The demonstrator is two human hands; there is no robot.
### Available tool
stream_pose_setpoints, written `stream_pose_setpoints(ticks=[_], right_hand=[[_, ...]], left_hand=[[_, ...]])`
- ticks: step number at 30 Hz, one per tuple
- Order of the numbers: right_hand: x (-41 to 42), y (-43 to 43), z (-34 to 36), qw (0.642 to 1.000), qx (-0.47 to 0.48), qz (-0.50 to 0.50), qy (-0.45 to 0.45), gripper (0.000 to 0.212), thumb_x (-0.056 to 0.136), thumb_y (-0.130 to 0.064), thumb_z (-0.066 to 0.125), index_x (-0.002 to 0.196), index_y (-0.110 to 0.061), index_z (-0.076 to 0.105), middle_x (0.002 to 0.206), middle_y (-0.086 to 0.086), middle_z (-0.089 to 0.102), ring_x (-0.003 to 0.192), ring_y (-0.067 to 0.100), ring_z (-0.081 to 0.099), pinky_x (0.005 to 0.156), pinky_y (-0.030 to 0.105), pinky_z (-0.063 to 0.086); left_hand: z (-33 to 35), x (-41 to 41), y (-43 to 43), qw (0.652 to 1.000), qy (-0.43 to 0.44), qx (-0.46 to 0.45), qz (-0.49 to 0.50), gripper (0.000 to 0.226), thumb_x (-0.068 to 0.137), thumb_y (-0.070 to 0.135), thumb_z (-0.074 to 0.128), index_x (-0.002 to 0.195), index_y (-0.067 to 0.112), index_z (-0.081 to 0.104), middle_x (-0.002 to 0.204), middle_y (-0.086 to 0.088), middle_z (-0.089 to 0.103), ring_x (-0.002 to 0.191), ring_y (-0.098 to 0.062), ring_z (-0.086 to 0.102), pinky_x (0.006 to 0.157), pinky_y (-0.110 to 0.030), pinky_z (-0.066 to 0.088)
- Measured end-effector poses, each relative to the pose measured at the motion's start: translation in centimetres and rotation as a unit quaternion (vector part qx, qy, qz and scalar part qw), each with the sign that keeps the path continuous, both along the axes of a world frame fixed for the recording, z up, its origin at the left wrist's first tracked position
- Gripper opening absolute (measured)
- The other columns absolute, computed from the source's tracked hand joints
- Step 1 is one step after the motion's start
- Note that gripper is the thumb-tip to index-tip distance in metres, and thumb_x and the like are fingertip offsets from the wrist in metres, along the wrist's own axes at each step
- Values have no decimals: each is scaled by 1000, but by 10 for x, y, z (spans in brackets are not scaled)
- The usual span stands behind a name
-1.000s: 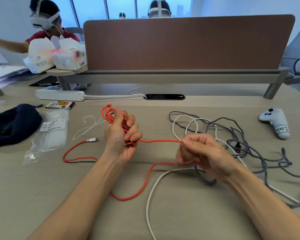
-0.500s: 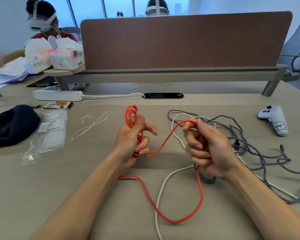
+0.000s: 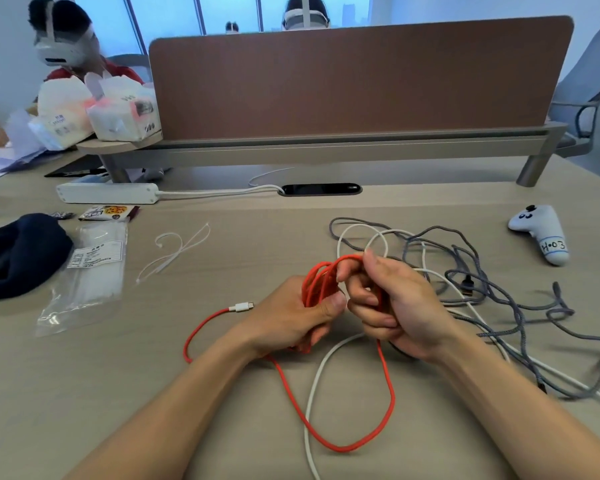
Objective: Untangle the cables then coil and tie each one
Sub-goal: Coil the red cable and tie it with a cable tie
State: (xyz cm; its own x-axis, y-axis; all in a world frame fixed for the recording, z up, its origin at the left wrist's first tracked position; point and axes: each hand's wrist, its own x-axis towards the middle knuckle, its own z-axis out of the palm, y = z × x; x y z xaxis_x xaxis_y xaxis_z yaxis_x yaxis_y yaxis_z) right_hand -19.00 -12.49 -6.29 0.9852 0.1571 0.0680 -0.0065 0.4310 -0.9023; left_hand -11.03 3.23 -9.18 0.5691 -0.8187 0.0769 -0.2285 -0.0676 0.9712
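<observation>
My left hand (image 3: 291, 317) grips a bundle of loops of the red cable (image 3: 317, 282), thumb pressed over them. My right hand (image 3: 395, 306) pinches a strand of the same red cable at the top of the coil. A long red loop (image 3: 390, 403) hangs down onto the desk, and the cable's white plug (image 3: 241, 307) lies left of my left hand. A white cable (image 3: 314, 386) runs under the hands toward the near edge. A tangled grey braided cable (image 3: 492, 282) lies to the right, crossed with the white one. Loose white zip ties (image 3: 174, 251) lie at the left.
A clear bag of zip ties (image 3: 87, 271) and a dark blue cloth (image 3: 18, 254) sit at the left. A white power strip (image 3: 108, 193) lies at the back, a white controller (image 3: 542, 233) at the right. A brown divider panel (image 3: 361, 77) stands behind. Other people sit beyond.
My right hand has brought the red strand over to the coil in my left hand, so both hands now meet. The red plug end has slid into view on the left.
</observation>
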Motion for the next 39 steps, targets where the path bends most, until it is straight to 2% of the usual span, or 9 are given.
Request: stream_pose_setpoints(ticks=[6,12,17,21,25,28,31,36,39], right_hand=[[2,-4,-1,996,-55,-63,3,30,86,-36,51,66,-15,50,53,-2,22,35,5,20,34,9,16],[6,-1,-9,982,-179,-58,-6,34,93,-40,51,68,-17,56,55,1,40,39,13,38,34,19,29],[6,4,-9,979,-192,-70,7,36,96,-33,42,69,-11,53,50,1,35,37,8,22,36,15,16],[6,9,-9,976,-198,-82,27,38,98,-33,42,69,-11,51,49,2,33,35,7,21,35,13,16],[6,14,-10,973,-211,-87,27,37,98,-29,42,70,-8,52,46,2,34,32,5,22,33,13,19],[6,16,-9,967,-233,-97,23,38,98,-30,43,72,-5,55,45,1,35,32,5,24,33,14,20],[5,17,-9,968,-232,-91,20,31,97,-27,47,76,-7,58,47,2,37,33,7,26,33,15,21],[1,14,-8,977,-207,-38,30,14,91,-16,57,88,-4,65,45,-2,37,34,5,28,34,14,25],[1,11,-10,982,-188,-16,1,23,81,-18,70,61,-13,60,45,-5,45,41,10,41,44,18,35]], left_hand=[[-2,2,-2,994,53,-91,24,46,79,64,55,72,19,54,44,0,50,46,-21,57,50,-23,46],[9,3,-4,950,191,-218,112,35,90,42,41,77,10,41,38,4,26,23,-8,27,35,-17,32],[2,-4,-11,961,145,-200,126,30,89,41,47,85,12,54,39,3,27,24,-8,24,35,-19,30],[-4,-7,-15,967,124,-185,127,27,86,41,63,67,21,63,38,3,30,25,-11,27,38,-24,32],[-3,-8,-16,970,74,-185,140,20,87,29,62,88,11,69,41,-1,38,26,-13,31,37,-26,35],[-2,-8,-16,964,45,-189,181,27,86,24,61,92,-2,66,42,-2,43,28,-15,35,38,-25,37],[5,-6,-15,938,66,-227,253,17,84,26,65,77,10,68,43,-6,46,32,-20,41,39,-23,34],[25,11,-7,860,216,-333,319,41,100,20,44,64,15,62,55,0,64,51,-16,61,61,-33,48],[31,14,-2,838,257,-381,296,48,101,25,40,61,16,66,63,-5,68,71,-24,68,84,-46,54]])
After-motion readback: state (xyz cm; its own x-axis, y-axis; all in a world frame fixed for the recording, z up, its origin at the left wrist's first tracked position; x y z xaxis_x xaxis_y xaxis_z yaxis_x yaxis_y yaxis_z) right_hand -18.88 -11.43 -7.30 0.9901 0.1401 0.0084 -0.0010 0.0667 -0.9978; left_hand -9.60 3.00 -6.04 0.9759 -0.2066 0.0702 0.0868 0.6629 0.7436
